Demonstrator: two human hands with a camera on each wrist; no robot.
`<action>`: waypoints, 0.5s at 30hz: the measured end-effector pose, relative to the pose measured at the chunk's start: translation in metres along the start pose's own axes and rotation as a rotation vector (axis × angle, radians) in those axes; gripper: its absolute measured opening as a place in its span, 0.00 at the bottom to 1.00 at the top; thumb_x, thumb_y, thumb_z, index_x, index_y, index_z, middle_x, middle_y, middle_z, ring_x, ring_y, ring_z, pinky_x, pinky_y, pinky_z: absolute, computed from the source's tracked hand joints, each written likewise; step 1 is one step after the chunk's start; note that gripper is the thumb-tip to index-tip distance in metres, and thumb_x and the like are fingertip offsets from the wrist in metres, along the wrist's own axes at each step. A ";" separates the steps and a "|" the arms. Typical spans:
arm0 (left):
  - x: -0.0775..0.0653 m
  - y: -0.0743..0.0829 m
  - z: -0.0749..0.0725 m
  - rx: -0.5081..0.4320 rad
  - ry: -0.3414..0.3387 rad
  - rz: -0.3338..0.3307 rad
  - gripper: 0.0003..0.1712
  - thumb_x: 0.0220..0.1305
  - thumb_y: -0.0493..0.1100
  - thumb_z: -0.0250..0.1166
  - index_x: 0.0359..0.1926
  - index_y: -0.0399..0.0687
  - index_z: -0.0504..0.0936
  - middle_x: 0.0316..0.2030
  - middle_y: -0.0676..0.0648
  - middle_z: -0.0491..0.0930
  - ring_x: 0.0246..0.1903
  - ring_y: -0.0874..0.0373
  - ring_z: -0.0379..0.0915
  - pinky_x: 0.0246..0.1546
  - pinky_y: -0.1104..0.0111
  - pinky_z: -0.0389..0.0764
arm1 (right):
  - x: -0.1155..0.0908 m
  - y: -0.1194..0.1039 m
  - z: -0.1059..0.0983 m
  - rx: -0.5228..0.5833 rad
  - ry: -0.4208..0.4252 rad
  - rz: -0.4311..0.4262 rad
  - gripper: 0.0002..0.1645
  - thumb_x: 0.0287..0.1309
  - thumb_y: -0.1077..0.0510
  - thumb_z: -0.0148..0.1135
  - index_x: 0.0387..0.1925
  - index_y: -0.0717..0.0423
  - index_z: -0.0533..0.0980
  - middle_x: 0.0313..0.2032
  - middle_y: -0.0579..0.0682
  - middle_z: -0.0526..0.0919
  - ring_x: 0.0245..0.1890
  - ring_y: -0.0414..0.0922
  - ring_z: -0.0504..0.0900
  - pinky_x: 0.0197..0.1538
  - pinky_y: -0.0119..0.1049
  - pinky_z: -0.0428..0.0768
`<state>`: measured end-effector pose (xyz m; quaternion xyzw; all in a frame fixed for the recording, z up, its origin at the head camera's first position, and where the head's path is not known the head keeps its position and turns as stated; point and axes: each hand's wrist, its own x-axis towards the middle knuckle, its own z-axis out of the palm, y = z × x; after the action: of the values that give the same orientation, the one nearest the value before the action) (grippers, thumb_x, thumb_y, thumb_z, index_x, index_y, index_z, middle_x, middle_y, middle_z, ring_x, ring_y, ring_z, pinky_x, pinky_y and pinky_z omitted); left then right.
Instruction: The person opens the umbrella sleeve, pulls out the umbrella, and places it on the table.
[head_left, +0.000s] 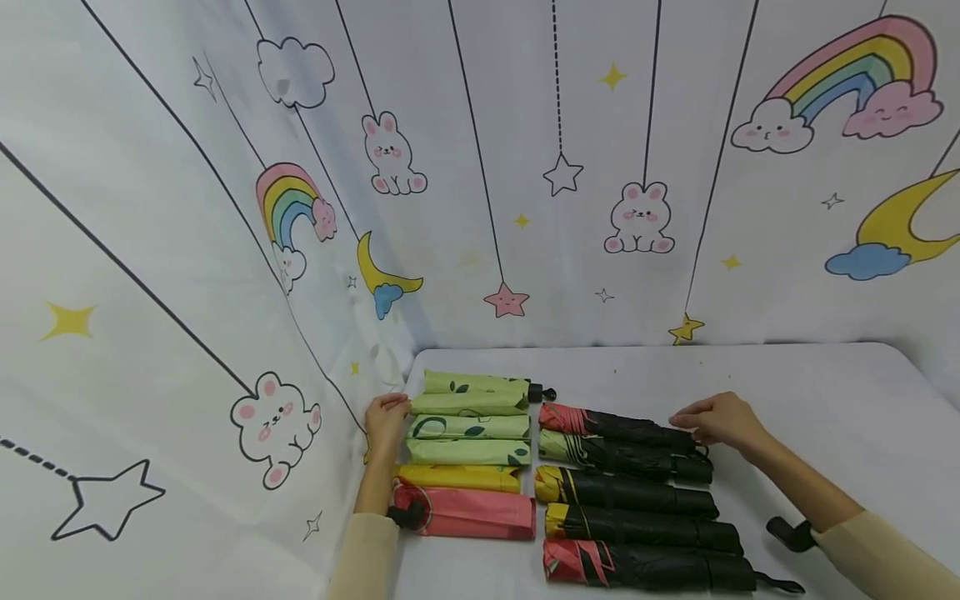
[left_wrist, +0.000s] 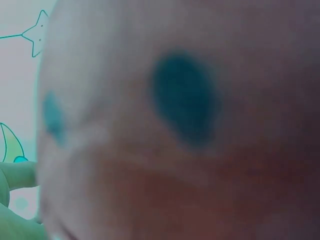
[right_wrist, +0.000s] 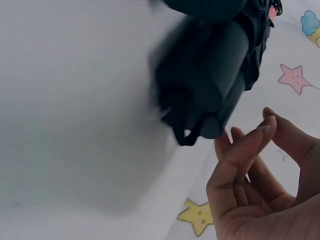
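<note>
My left hand (head_left: 386, 417) is at the left end of a row of light green folded umbrellas, its fingertips right at the end of the second green umbrella (head_left: 468, 405). Most of this hand is hidden in the left wrist view by a large blurred surface, with only parts of fingers (left_wrist: 20, 175) showing. My right hand (head_left: 723, 419) hovers by the handle end of the red and black folded umbrella (head_left: 637, 428). In the right wrist view its loosely bent fingers and thumb hold nothing, beside dark umbrella handles (right_wrist: 205, 75). A green and black umbrella (head_left: 637, 460) lies just below.
Under the green umbrellas lie a yellow one (head_left: 459, 477) and a red one (head_left: 480, 512). Several black-bodied umbrellas with yellow or red ends, such as the lowest one (head_left: 652, 567), form the right column. A white table (head_left: 810, 400) meets a patterned curtain (head_left: 480, 167).
</note>
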<state>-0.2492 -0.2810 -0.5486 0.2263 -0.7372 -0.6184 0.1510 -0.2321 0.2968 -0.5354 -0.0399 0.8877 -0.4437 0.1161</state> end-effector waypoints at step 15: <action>0.006 0.020 0.007 0.076 0.050 0.072 0.18 0.68 0.35 0.68 0.57 0.34 0.79 0.54 0.36 0.84 0.55 0.44 0.79 0.46 0.69 0.78 | 0.038 -0.054 0.034 0.078 -0.026 -0.147 0.26 0.69 0.49 0.70 0.51 0.71 0.84 0.44 0.65 0.89 0.42 0.56 0.90 0.47 0.49 0.89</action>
<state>-0.2602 -0.2756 -0.5307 0.2205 -0.7640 -0.5781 0.1828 -0.2623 0.2314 -0.5186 -0.1062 0.8630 -0.4845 0.0962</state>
